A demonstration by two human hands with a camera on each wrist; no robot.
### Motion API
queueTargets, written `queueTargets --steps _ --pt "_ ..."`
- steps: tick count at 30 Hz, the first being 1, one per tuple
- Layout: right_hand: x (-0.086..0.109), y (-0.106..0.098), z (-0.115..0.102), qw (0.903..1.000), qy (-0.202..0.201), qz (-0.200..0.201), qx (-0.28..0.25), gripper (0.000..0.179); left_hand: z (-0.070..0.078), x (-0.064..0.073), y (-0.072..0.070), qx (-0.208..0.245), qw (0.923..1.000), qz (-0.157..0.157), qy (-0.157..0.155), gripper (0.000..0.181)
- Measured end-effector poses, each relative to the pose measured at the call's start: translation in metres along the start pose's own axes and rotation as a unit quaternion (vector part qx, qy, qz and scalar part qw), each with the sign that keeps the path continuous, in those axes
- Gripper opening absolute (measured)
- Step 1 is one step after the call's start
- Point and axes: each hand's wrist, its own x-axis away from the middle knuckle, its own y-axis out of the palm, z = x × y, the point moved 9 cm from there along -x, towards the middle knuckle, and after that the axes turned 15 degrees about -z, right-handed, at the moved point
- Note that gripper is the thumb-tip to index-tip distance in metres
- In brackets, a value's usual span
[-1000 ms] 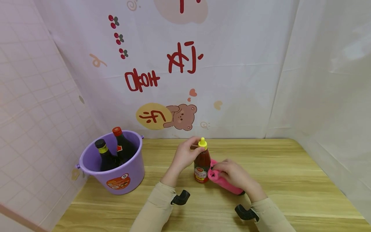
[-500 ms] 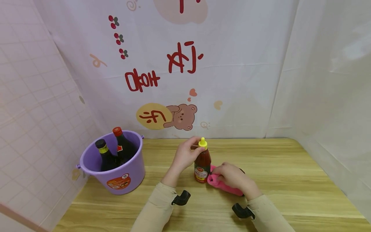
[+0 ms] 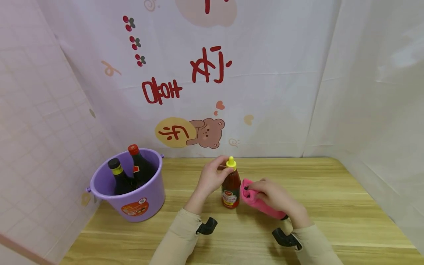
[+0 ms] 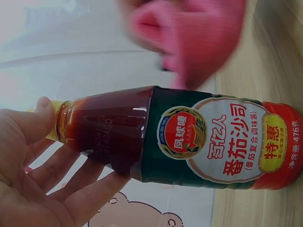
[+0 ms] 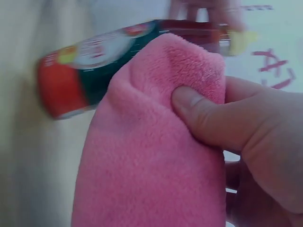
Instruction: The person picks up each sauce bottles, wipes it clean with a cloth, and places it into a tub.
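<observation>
A ketchup bottle (image 3: pixel 230 189) with a yellow nozzle cap stands upright on the wooden table. My left hand (image 3: pixel 213 176) grips it by the neck, thumb near the cap, as the left wrist view shows close up; its green and red label (image 4: pixel 222 139) faces me. My right hand (image 3: pixel 276 197) pinches a folded pink cloth (image 3: pixel 261 204) just right of the bottle. In the right wrist view the thumb presses on the fuzzy cloth (image 5: pixel 151 142), which overlaps part of the bottle (image 5: pixel 99 61) there.
On the left stands a purple bucket (image 3: pixel 145 206). Inside it lean a dark bottle with a black cap (image 3: pixel 115 164) and another with a red cap (image 3: pixel 134 150). A printed white curtain (image 3: pixel 271 92) hangs behind the table (image 3: pixel 331 206).
My right hand went down along the bottle's lower side with the cloth, then came up and slightly right, away from it. My left hand and the bottle have stayed put.
</observation>
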Motion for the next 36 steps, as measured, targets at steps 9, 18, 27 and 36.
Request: queueTargets --steps 9,18,27,36 --pt "-0.001 -0.055 -0.013 0.9952 -0.035 0.092 0.001 0.031 -0.002 -0.001 0.001 -0.002 1.0000 -0.001 -0.004 0.032" --pt "-0.019 -0.065 -0.023 0.9946 -0.039 0.096 0.004 0.028 -0.001 -0.001 0.001 0.004 1.0000 -0.004 0.002 0.032" --pt "-0.023 -0.052 -0.022 0.9972 -0.019 0.072 0.003 0.026 0.000 -0.001 0.000 -0.004 1.0000 -0.001 0.005 0.031" --pt "-0.016 -0.037 -0.018 0.9981 0.000 0.061 0.008 0.028 0.000 0.000 0.000 -0.008 1.0000 -0.002 -0.004 0.032"
